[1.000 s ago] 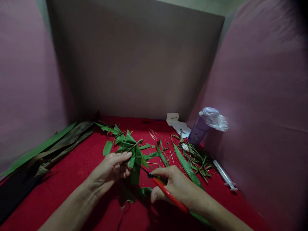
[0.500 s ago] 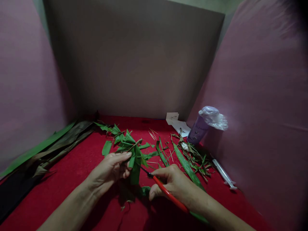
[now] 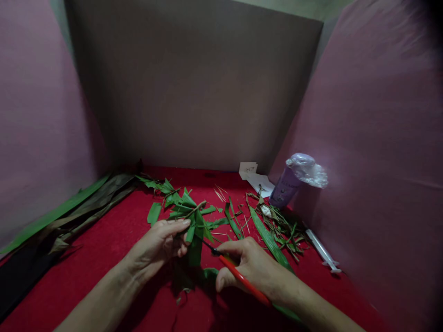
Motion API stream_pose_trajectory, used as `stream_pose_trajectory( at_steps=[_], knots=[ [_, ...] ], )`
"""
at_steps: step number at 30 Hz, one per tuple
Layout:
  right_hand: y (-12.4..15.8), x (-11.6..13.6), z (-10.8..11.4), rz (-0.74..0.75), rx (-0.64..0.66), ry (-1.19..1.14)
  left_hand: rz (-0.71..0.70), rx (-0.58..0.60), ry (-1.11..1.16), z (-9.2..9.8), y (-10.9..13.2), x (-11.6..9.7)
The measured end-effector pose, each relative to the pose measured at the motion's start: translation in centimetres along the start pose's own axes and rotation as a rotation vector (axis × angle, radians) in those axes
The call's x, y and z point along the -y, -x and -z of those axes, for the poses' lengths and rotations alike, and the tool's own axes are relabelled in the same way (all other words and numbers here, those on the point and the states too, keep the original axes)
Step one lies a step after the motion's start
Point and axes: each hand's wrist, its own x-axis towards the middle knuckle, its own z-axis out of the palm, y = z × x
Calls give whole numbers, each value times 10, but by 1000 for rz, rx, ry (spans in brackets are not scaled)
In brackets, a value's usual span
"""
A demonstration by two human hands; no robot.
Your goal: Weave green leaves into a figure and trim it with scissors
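My left hand [image 3: 170, 240] is closed, thumb and fingers pinching a bundle of green leaf strips [image 3: 195, 244] fixed around a thin brown twig [image 3: 196, 209]. One broad strip hangs below the fingertips. My right hand [image 3: 247, 265] grips a pair of red-handled pliers [image 3: 244, 279] with slim dark jaws. Their tips reach in among the leaf strips, just right of my left fingers. Leaves partly hide the tips, so whether they bite on a strip I cannot tell. A dark curled leaf [image 3: 187, 279] lies below both hands.
Cut leaf pieces [image 3: 154, 213] and thin sticks [image 3: 219, 192] lie about the red cloth [image 3: 100, 263]. At right are a long leaf [image 3: 270, 237], a twig pile [image 3: 289, 230], a syringe [image 3: 322, 251], a plastic-topped purple container [image 3: 284, 188] and white paper [image 3: 261, 183]. Long leaves [image 3: 76, 207] line the left.
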Motion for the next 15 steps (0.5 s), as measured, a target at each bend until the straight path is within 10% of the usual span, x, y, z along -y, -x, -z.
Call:
stream_pose_trajectory(
  at_steps=[15],
  knots=[
    [0, 7, -2, 54, 44, -163, 3, 24, -20, 2, -1, 2]
  ],
)
